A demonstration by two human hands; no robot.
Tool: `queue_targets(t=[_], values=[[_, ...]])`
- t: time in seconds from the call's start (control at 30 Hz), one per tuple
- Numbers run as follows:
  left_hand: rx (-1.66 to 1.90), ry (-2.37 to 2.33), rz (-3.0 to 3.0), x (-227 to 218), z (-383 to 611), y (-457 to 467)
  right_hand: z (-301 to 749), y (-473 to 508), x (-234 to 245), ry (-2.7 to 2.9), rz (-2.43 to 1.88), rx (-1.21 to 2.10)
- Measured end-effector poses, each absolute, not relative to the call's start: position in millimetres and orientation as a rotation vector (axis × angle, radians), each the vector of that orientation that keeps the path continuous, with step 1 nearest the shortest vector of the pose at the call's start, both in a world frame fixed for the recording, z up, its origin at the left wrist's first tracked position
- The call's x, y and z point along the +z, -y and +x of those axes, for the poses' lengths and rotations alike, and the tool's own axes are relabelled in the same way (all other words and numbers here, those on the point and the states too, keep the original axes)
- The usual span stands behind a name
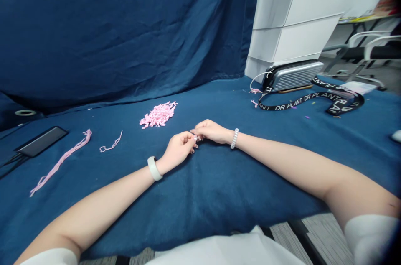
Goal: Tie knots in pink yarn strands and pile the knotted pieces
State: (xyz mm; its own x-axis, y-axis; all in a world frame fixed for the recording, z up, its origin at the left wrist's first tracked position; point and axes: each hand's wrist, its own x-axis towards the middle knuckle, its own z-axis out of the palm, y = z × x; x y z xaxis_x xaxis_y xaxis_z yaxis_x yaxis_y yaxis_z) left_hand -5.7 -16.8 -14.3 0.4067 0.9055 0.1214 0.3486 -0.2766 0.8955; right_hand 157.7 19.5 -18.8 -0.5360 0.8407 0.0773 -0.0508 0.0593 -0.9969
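My left hand [181, 148] and my right hand [213, 131] meet above the blue cloth, fingertips pinched together and touching. A small pinkish bit shows between the fingertips; it is too small and too covered to tell what it is. Beyond the hands lies a pile of short, knotted-looking pink yarn pieces [159, 114]. To the left, a single crinkled strand of pink yarn [112, 144] rests on the cloth. Farther left is a long bundle of pink yarn strands [64, 158], stretched out at a slant.
A dark flat device with cables [42, 141] lies at the left, near a tape roll [25, 113]. At the back right stand a silver ribbed case [296, 76] and a black lettered lanyard [294, 103]. Blue cloth [200, 215] covers the table; a blue curtain [125, 26] hangs behind.
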Motion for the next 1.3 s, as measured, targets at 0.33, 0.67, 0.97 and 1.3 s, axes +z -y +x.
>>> queue_targets(t=[0.33,0.67,0.97,1.3], values=[[0.833,-1.082,1.818,-13.2,-6.2,17.4,156.4,-18.2,-17.4,1.581,-0.833,1.563],[0.822,-1.088,1.82,-12.2,-5.8,18.0,157.3,-20.1,-20.5,1.635,-0.792,1.52],[0.84,-1.085,1.857,-14.5,-8.0,18.3,157.5,-20.5,-19.7,1.608,-0.826,1.493],[0.846,-1.076,1.841,-12.8,-6.9,19.4,157.3,-23.9,-20.1,1.447,-0.757,1.664]])
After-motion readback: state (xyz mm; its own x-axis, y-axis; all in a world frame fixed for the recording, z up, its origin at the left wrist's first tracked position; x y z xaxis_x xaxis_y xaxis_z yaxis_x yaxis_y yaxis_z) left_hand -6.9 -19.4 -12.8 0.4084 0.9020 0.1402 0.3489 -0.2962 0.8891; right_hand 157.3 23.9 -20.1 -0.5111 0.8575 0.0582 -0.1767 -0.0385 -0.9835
